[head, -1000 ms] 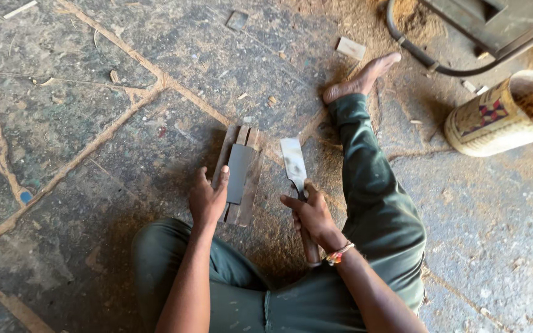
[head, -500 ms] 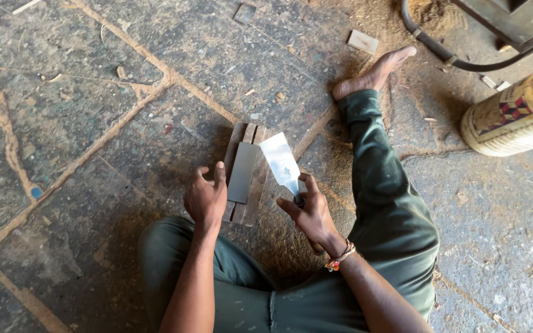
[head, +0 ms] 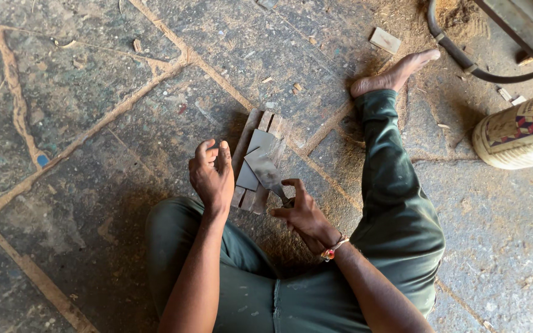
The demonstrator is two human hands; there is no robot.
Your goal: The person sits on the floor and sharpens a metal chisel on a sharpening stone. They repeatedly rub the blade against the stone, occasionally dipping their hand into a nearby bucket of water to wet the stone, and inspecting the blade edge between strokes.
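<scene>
**Sitting on the Stone Floor With a Big Blade**

Sitting on a grey stone floor (head: 81, 92), a person in green trousers (head: 396, 209) works with two bare hands. One leg is bent close in. The other leg goes out far and to the right, ending in a bare foot (head: 396, 73).

The right hand (head: 303, 216) is wrapped around the handle of a flat metal blade (head: 265, 171). Its fingers are curled tight on the handle, with one finger lifted a bit on top. The blade points far and to the left, with its wide end over the wood pieces. A band of coloured beads (head: 330, 250) goes round this wrist.

The left hand (head: 212, 176) is up just left of the wood. Its fingers are bent loosely and holding nothing. I cannot tell if it touches the wood.

A few thin wood pieces (head: 260, 132) lie flat side by side on the floor, between the two hands and a little farther out. A grey flat piece (head: 251, 161) lies on top of them, under the blade.

Far to the right, a yellow can (head: 519, 132) lies on its side. A dark hose (head: 464, 58) curves on the floor behind the foot. A small wood block (head: 385, 40) sits in sawdust nearby.
</scene>
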